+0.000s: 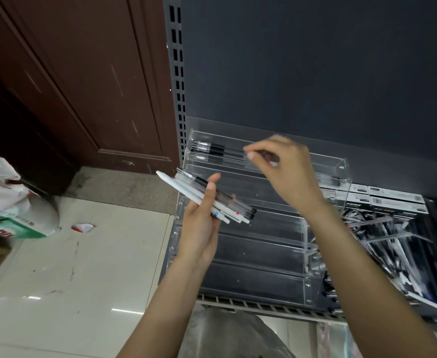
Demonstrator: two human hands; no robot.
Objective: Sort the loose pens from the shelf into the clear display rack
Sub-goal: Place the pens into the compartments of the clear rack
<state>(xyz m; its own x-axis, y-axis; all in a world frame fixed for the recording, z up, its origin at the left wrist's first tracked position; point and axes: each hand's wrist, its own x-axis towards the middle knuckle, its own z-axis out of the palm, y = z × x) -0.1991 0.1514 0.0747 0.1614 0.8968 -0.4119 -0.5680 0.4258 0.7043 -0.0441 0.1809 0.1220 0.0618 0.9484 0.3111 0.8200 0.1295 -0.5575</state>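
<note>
A clear tiered display rack (238,257) stands on the dark shelf. Its top tier holds a few black-and-clear pens (212,148); the lower tiers look bare. My left hand (201,223) grips a bundle of several pens (186,188), white and clear ones, held slanted in front of the rack's left side. My right hand (282,169) hovers over the top tier with fingers curled. Blur hides whether it pinches a pen. A heap of loose pens (382,236) lies on the shelf to the right of the rack.
White boxes (393,200) sit behind the loose heap. The shelf's slotted upright (177,81) rises at the rack's left. A plastic bag (8,202) and a scrap lie on the tiled floor at the left, before a brown door (70,73).
</note>
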